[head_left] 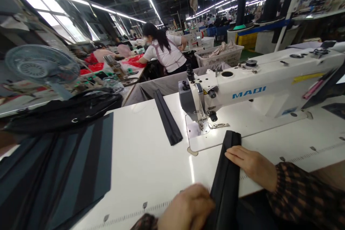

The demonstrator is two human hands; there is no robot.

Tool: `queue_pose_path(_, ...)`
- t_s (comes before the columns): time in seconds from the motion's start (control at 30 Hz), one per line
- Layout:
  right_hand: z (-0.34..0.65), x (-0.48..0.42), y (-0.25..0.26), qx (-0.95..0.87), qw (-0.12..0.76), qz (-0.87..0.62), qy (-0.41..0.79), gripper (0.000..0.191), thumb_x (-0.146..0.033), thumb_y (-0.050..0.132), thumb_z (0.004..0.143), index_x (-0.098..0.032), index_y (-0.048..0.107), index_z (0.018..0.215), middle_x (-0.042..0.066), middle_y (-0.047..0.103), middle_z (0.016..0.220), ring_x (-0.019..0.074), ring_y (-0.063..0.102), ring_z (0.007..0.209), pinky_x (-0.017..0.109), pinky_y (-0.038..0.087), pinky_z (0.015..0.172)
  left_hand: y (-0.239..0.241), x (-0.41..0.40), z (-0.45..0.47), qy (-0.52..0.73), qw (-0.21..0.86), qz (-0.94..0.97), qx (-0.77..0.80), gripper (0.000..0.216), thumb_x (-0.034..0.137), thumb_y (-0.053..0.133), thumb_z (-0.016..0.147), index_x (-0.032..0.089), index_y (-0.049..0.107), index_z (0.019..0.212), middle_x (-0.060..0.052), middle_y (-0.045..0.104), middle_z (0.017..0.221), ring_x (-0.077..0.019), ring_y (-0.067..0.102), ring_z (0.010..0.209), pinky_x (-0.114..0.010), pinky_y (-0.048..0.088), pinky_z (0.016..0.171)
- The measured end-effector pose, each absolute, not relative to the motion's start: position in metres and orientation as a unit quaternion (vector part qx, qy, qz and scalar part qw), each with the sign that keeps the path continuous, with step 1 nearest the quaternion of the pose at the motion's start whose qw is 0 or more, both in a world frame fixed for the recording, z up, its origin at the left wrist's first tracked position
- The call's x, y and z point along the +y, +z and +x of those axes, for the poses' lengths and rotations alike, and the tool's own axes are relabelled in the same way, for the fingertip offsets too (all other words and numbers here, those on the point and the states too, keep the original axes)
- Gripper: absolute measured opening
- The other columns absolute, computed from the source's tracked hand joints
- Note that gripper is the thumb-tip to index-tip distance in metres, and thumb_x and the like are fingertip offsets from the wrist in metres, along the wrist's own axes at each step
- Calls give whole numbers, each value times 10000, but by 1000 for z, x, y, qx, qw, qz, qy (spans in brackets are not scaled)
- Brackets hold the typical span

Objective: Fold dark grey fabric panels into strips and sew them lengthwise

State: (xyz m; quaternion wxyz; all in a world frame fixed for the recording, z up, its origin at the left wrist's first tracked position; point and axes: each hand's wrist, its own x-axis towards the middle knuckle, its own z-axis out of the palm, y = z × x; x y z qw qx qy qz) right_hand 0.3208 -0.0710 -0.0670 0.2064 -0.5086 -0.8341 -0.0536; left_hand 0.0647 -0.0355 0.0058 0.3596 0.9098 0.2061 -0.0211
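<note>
Head view: your left hand point(188, 206) grips the near end of the black folded strip point(226, 172) on the white surface point(145, 161), your right hand point(252, 165) pressing flat beside it, below the sewing machine point(256, 90).

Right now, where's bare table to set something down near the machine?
Bare white table lies between the stacked dark panels and the loose black strip. Crowded: the needle plate, where the left hand and right hand hold the folded black strip.
</note>
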Motion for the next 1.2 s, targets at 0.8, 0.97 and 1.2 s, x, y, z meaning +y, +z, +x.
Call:
queue_pose_path(0.8,253,-55,-68,-847,216,-483,45,371,-194,386,876,-177,419,1245,59,373,1340,181,315,1236,364,368,1006,-43,-85,96,170,113,837,508,487,3,335,680,112,489,1129,-116,467,1090,-262,408,1010,-457,411,892)
queue_pose_path(0.97,254,-57,-66,-844,230,-483,22,356,-199,410,866,-194,453,1219,47,418,1310,181,362,1207,360,391,988,-43,-83,98,161,103,839,509,434,16,304,744,121,504,1115,-114,470,1092,-256,411,1000,-450,425,868)
queue_pose_path(1.2,252,-57,-65,-845,215,-489,-23,348,-192,391,874,-208,446,1217,29,420,1310,171,389,1188,363,415,957,-49,-88,88,200,78,850,482,358,132,403,777,138,488,1125,-126,487,1117,-272,455,1033,-455,441,872)
